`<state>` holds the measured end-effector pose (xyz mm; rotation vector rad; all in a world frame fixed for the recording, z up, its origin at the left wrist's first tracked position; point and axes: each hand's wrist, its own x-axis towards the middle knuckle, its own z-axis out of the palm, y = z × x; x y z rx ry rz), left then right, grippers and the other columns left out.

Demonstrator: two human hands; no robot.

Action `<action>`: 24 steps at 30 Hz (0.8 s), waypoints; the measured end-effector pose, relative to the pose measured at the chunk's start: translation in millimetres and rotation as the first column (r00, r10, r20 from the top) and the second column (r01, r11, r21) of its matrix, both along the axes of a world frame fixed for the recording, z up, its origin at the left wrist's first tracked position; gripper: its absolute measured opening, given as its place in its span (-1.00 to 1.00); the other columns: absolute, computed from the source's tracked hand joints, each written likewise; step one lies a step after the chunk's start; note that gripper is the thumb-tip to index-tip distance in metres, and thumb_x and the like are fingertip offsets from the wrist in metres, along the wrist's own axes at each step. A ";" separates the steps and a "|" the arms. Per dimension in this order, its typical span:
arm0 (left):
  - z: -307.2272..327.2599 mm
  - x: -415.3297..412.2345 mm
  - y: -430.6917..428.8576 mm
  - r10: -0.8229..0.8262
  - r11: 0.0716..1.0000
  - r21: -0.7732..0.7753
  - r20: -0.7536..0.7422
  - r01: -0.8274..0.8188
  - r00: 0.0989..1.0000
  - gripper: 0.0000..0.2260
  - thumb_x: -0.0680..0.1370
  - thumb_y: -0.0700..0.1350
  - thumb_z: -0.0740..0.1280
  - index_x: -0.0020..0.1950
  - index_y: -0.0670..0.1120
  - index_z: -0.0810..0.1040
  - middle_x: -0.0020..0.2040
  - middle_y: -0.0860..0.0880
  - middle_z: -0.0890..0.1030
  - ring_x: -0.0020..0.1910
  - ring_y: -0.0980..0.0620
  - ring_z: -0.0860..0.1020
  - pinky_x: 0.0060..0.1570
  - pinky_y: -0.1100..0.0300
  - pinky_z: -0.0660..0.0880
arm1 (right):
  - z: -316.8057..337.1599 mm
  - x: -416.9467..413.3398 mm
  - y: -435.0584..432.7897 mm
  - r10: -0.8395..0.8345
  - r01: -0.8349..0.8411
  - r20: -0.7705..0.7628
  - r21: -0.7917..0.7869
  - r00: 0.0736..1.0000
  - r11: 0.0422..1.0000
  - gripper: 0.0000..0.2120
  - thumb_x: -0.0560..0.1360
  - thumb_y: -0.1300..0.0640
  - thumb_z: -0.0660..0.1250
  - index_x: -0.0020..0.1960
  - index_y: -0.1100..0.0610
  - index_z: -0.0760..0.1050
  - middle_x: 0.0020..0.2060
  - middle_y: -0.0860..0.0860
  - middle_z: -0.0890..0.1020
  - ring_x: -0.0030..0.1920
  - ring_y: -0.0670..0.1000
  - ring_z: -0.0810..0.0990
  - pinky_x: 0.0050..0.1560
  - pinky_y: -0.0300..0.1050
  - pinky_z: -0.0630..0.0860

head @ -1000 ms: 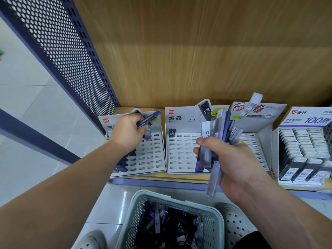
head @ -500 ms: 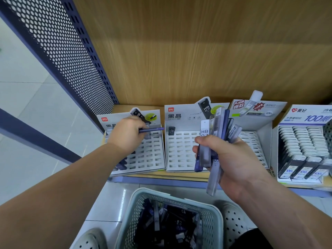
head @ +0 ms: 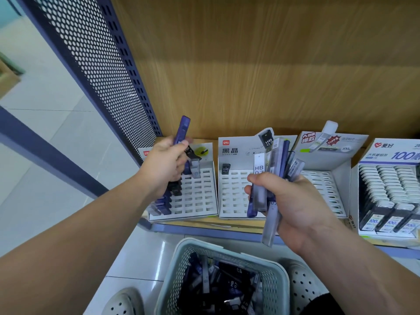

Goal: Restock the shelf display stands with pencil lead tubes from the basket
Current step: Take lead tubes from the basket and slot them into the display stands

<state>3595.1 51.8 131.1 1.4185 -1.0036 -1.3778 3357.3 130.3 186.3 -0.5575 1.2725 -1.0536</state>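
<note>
My left hand point(head: 166, 163) grips one blue lead tube point(head: 181, 130), held nearly upright above the left display stand point(head: 200, 196). That stand has several tubes slotted along its left column. My right hand point(head: 293, 205) holds a bundle of lead tubes point(head: 276, 169), blue and grey, fanned out in front of the middle display stand point(head: 231, 189), which carries a single black tube near its top left. The pale green basket point(head: 179, 269) stands on the floor below the shelf, with several loose tubes inside.
A third white stand point(head: 327, 178) and a full box of white-capped tubes point(head: 391, 189) stand to the right on the wooden shelf. A blue perforated panel point(head: 95, 71) closes the shelf's left side. Pale perforated shoes point(head: 122, 302) flank the basket.
My left hand has swung its blue tube from lying sideways over the left stand to pointing nearly straight up. My right hand with the bundle has stayed in place.
</note>
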 end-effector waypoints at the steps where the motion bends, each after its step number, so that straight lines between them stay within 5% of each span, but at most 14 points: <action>1: 4.3 1.9 2.5 -0.021 0.999 0.034 -0.101 0.025 0.995 -0.72 0.68 0.04 0.16 0.25 -0.08 0.49 -0.42 0.01 0.27 -0.53 0.06 0.18 -0.51 0.24 0.08 | 0.1 2.3 0.1 0.003 -0.003 0.006 -0.002 1.000 1.000 -0.81 0.45 0.32 0.48 0.05 0.27 0.59 -0.35 0.15 0.64 -0.32 0.10 0.65 -0.45 -0.10 0.55; 8: 25.3 8.2 25.4 -0.015 1.000 -0.011 -0.286 0.013 0.958 -0.81 0.70 -0.10 0.15 0.25 -0.09 0.47 -0.32 -0.06 0.48 -0.44 0.00 0.39 -0.45 0.18 0.34 | 0.9 27.7 3.3 0.043 -0.043 0.016 -0.014 0.999 0.999 -0.82 0.44 0.35 0.47 0.00 0.24 0.54 -0.37 0.14 0.64 -0.32 0.12 0.64 -0.48 -0.09 0.53; 12: 26.5 15.1 32.9 -0.039 0.999 -0.023 -0.233 0.035 0.972 -0.72 0.64 -0.30 0.21 0.30 -0.12 0.53 -0.18 -0.08 0.60 -0.34 0.03 0.51 -0.38 0.17 0.44 | -0.1 36.6 3.8 0.067 -0.067 0.011 -0.007 0.998 0.998 -0.73 0.41 0.34 0.49 0.08 0.30 0.53 -0.38 0.14 0.63 -0.29 0.11 0.67 -0.40 -0.06 0.54; 19: 24.4 29.6 49.6 -0.221 0.971 0.049 -0.165 0.232 0.961 -0.69 0.54 -0.47 0.23 0.17 -0.15 0.54 -0.02 -0.13 0.66 -0.22 -0.12 0.67 -0.22 0.07 0.63 | -1.4 43.4 7.3 0.078 -0.077 0.015 -0.011 0.997 0.997 -0.73 0.40 0.34 0.52 -0.06 0.12 0.48 -0.37 0.11 0.68 -0.28 0.06 0.71 -0.39 -0.02 0.60; 24: 24.7 32.1 51.9 -0.274 0.958 0.034 -0.182 0.284 0.944 -0.61 0.57 -0.38 0.28 0.29 0.00 0.51 -0.13 -0.15 0.63 -0.16 -0.19 0.68 -0.24 -0.01 0.63 | -2.7 45.4 6.0 0.128 -0.128 0.005 0.017 0.992 0.992 -0.71 0.41 0.33 0.50 0.11 0.27 0.58 -0.27 0.21 0.69 -0.24 0.11 0.70 -0.36 0.04 0.62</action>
